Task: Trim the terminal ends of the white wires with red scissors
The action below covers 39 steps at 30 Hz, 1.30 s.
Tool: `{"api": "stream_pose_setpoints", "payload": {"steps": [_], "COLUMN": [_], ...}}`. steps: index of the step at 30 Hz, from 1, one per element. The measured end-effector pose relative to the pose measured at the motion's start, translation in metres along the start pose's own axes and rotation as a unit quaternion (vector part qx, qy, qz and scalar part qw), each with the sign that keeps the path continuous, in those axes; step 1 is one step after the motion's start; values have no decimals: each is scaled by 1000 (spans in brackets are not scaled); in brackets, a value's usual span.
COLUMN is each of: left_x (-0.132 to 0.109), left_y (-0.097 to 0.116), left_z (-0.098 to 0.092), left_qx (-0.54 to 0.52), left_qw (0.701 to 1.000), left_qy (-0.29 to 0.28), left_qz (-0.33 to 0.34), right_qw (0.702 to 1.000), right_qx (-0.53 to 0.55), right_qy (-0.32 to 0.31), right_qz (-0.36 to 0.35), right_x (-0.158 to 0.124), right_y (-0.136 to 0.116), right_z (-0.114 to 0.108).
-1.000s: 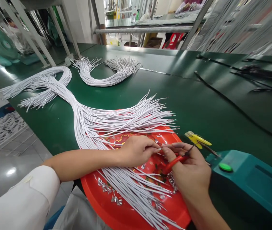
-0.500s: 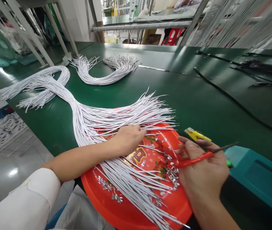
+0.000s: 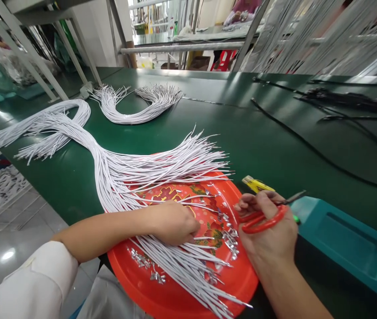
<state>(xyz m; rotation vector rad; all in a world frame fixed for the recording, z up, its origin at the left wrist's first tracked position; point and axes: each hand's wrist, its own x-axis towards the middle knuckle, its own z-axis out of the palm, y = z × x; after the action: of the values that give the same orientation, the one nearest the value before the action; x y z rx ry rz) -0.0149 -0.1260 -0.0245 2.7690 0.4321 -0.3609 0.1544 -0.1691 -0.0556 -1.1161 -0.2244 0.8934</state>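
My left hand point(image 3: 175, 223) is closed over the near bundle of white wires point(image 3: 182, 261), palm down. Wire ends poke out just past its fingertips, though the grip itself is mostly hidden. Red-handled scissors point(image 3: 264, 223) hang on the fingers of my right hand point(image 3: 270, 235), blades pointing right and away from the wires; its thumb and fingertips are drawn together. Beneath both wire groups lies a round red tray point(image 3: 135, 292) with a flower print. Small silvery metal bits point(image 3: 231, 241) are scattered on it. The far group of white wires point(image 3: 182, 161) fans across the tray's back edge.
A yellow cutter point(image 3: 257, 184) lies beyond my right hand, beside a teal plastic box point(image 3: 348, 248). More white wire bundles point(image 3: 142, 113) rest farther back on the green table point(image 3: 208, 119). Black cables point(image 3: 301, 137) stretch along the right. A white crate point(image 3: 9, 204) stands low on the left.
My left hand has moved from the far wires towards me, onto the near bundle. The scissors have turned slightly in my right hand. The whole view has shifted a little.
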Motion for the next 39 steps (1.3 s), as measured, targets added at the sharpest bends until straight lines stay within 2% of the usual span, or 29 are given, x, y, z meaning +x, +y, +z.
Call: {"api": "stream_pose_setpoints", "payload": {"steps": [3, 10, 15, 19, 21, 24, 27, 30, 34, 37, 39], "left_x": [-1, 1, 4, 3, 1, -2, -4, -7, -10, -13, -14], "left_y": [1, -4, -10, -9, -7, -1, 3, 2, -6, -14, -16], "left_z": [-6, -6, -4, -5, -8, -14, -18, -19, -15, -15, -14], "left_qx": [-5, -125, -164, -152, -114, -60, -35, -40, -95, -185, -273], "left_qw": [1000, 990, 986, 987, 992, 993, 992, 995, 995, 978, 954], "left_qy": [-29, 8, -19, 12, -13, -96, -124, -88, 18, 83, 105], "left_qz": [6, -60, -32, -42, -47, -25, -3, -14, -23, -43, -72], "right_qw": [1000, 999, 999, 999, 999, 999, 999, 999, 998, 998, 998], "right_qx": [8, 22, 29, 24, 26, 33, 36, 38, 36, 35, 35], "right_qy": [-8, -17, -17, -18, -20, -30, -30, -30, -31, -35, -42], "right_qz": [13, 34, 37, 30, 25, 25, 27, 26, 30, 33, 32], "right_x": [0, -1, 0, 1, 2, 3, 3, 2, 2, 2, 3], "right_y": [0, -1, -1, 1, 1, 2, 2, 2, 2, 2, 2], "right_z": [0, 0, 0, 0, 0, 1, 1, 2, 3, 2, 1]}}
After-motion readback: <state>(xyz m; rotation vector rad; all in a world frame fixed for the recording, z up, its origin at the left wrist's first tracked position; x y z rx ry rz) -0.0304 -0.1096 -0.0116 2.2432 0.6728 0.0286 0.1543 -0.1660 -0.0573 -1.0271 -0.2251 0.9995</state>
